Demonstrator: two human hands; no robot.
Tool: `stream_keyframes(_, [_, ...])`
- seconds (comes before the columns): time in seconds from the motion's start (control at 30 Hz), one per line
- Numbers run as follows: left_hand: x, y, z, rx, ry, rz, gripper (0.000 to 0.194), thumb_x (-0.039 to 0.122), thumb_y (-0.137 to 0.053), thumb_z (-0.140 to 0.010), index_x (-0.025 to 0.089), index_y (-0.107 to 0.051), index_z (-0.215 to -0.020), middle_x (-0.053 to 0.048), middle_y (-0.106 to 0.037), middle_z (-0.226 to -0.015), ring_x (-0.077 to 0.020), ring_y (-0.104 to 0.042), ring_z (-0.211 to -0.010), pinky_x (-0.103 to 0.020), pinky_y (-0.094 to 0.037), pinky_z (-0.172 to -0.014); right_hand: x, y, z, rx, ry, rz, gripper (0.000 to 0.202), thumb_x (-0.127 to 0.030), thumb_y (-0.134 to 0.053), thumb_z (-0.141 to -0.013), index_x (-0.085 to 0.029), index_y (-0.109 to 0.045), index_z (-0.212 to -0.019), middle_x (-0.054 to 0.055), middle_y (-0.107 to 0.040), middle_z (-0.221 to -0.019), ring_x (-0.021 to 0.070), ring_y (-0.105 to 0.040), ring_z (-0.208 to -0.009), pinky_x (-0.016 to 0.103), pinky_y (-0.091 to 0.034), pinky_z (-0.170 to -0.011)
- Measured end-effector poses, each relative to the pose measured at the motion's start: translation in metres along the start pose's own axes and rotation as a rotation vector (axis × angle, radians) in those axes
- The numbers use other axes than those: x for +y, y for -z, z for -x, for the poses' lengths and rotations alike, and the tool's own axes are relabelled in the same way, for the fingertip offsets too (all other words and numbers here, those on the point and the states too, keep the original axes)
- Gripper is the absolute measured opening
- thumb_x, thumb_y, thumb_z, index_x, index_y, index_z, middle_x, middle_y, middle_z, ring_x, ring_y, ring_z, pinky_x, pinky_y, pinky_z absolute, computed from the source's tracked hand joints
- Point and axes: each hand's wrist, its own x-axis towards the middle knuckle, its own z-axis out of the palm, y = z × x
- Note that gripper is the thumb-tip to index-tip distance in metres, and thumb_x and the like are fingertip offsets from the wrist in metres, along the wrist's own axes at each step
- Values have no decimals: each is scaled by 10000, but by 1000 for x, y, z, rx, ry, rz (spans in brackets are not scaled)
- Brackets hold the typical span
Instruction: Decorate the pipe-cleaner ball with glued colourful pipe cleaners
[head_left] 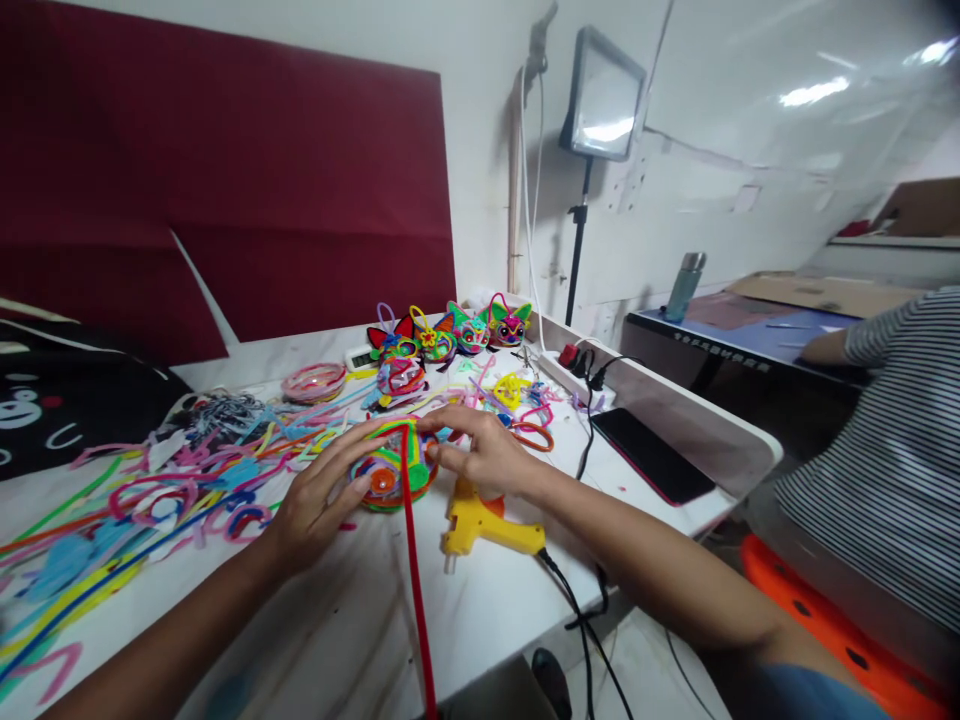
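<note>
A round, colourful pipe-cleaner ball (397, 475) with an orange eye and green trim sits low over the table. My left hand (319, 500) curves around its left side, thumb at the orange eye and fingers along the top. On the other side, my right hand (484, 450) holds the ball's upper right with thumb and index finger. A long red pipe cleaner (414, 570) runs from the top of the ball down past the table's front edge. Below my right hand lies a yellow glue gun (487, 525), its cord trailing off the front.
Loose pipe cleaners (150, 510) cover the table's left. Several finished animal heads (472, 330) stand at the back. A black phone (652, 455) lies right, beside a power strip (566, 375). A lamp (604, 95) stands behind; a person in a striped top (885, 450) sits right.
</note>
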Motion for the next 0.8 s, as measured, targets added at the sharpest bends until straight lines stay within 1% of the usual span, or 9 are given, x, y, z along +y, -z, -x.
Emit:
stream_keyframes(0.07, [-1, -1, 0, 8, 0, 13, 375, 297, -448, -1039, 293, -559, -1397, -53, -496, -1580, -263, -454, -1461, -465, -380, -1211, -5, 1, -8, -9, -155, -95, 214, -152, -695, -852, -176, -719, -1063, 74, -737, -1091, 207, -692, -1004, 360, -553, -883])
stream_keyframes(0.13, [-2, -1, 0, 13, 1, 26, 373, 305, -447, -1040, 297, -556, -1397, -55, -490, -1584, -266, -459, -1458, -474, -382, -1208, -7, 1, -16, 7, -279, -164, 217, -140, -737, -805, -172, -707, -1017, 41, -725, -1033, 191, -683, -975, 333, -539, -872])
stream_keyframes(0.23, [-6, -1, -1, -8, -4, 39, 380, 306, -451, -1039, 309, -549, -1407, -50, -486, -1587, -267, -470, -1450, -479, -382, -1209, -6, -2, -28, 3, -380, -204, 323, -119, -793, -723, -176, -671, -1016, 0, -689, -972, 169, -650, -943, 314, -522, -869])
stream_keyframes(0.33, [-10, 1, -1, -32, -15, 32, 394, 290, -454, -1042, 325, -526, -1428, -37, -468, -1602, -258, -442, -1471, -464, -376, -1215, -1, -7, -36, -17, -457, -207, 432, -115, -827, -651, -184, -639, -1034, -26, -646, -934, 161, -619, -917, 305, -507, -852])
stream_keyframes(0.43, [-13, 2, 0, -47, -25, 12, 408, 281, -451, -1046, 337, -507, -1446, -25, -449, -1616, -250, -429, -1481, -449, -376, -1217, 3, -11, -40, -23, -483, -204, 454, -146, -836, -640, -192, -620, -1037, -35, -615, -907, 161, -607, -891, 302, -498, -829])
stream_keyframes(0.57, [-16, 3, 1, -58, -50, 8, 432, 258, -459, -1041, 331, -494, -1465, -21, -451, -1617, -253, -413, -1493, -443, -366, -1227, 6, -14, -41, -23, -487, -211, 442, -169, -824, -652, -193, -603, -1034, -25, -618, -925, 168, -611, -895, 309, -501, -822])
stream_keyframes(0.67, [-17, 4, 1, -57, -59, 8, 436, 260, -460, -1036, 322, -497, -1466, -31, -453, -1616, -270, -424, -1485, -466, -381, -1219, 5, -15, -41, -22, -497, -211, 444, -152, -816, -642, -200, -595, -1024, -26, -628, -927, 172, -612, -892, 310, -505, -815])
stream_keyframes(0.8, [-19, 4, 0, -67, -58, -12, 443, 263, -462, -1031, 328, -491, -1468, -37, -465, -1608, -287, -423, -1488, -497, -399, -1206, 4, -15, -42, -30, -512, -211, 449, -181, -833, -648, -205, -579, -1018, -27, -623, -920, 177, -610, -893, 310, -510, -807])
